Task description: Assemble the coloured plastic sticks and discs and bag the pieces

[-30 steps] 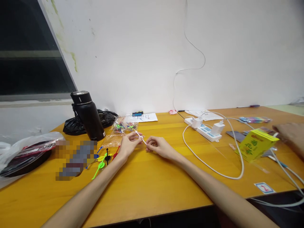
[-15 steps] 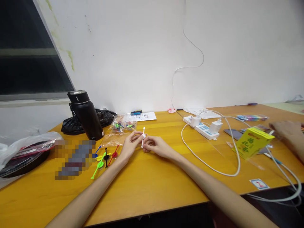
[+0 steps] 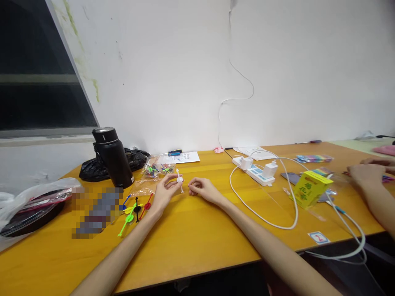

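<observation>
A white arrow spinner (image 3: 179, 179) is pinched between the thumb and fingers of my left hand (image 3: 165, 193), just above the wooden table (image 3: 185, 246). To its right, my right hand (image 3: 205, 190) is closed with curled fingers and stands a little apart from the spinner. Whether anything lies within those fingers is hidden. Left of my left wrist lie several more spinners, among them a green one (image 3: 129, 218), a black one (image 3: 137, 209) and a red one (image 3: 147, 205). Beyond my left hand is a clear bag (image 3: 157, 168) with small coloured parts in it.
A black bottle (image 3: 114, 160) stands at the left near a black plastic bag (image 3: 135, 158). On the right are a white power strip (image 3: 259, 174) with looping cables and a yellow box (image 3: 310, 189). Another person's hands (image 3: 367, 174) are at the far right.
My right hand has come away from the white spinner, and a gap now separates them. My left hand has moved slightly left and down in the picture with the spinner. The view has shifted.
</observation>
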Motion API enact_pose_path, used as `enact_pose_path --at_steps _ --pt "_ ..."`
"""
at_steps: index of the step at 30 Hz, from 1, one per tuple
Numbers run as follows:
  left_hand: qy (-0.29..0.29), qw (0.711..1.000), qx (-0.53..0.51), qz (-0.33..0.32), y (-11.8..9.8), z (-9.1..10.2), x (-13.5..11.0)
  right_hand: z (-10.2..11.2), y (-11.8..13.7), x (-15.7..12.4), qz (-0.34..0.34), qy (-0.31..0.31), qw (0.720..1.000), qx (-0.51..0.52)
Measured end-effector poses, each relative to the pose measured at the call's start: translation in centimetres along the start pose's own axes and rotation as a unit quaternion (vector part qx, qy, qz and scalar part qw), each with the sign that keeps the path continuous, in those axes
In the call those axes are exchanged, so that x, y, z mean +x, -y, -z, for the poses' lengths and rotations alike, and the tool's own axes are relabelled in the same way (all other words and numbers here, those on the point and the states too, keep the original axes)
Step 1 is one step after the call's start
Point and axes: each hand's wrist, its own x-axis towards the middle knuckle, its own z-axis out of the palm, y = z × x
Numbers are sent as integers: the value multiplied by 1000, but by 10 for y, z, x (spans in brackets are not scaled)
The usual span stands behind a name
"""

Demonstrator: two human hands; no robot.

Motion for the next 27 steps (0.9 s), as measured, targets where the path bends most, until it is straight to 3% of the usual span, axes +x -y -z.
enact_pose_path --at_steps 3,5,10,14,18,21,27 --pt "2 999 41 -21 -11 8 -6 4 -7 2 -7 -22 1000 5" --pt "34 994 100 -19 -21 18 -14 6 -11 3 -6 -23 1000 7" --pt "144 939 310 -31 -47 53 -48 4 -12 3 0 -7 1000 -19" --pt "117 899 422 -18 -57 74 -70 3 -10 2 3 -7 1000 -23" --pt "110 867 485 19 -58 83 -79 4 -8 2 4 -2 1000 -23" --pt "116 873 472 40 -58 85 -79 3 -7 2 0 -1 1000 -29" --pt "146 929 337 44 -71 93 -72 4 -3 0 1 2 999 -43"
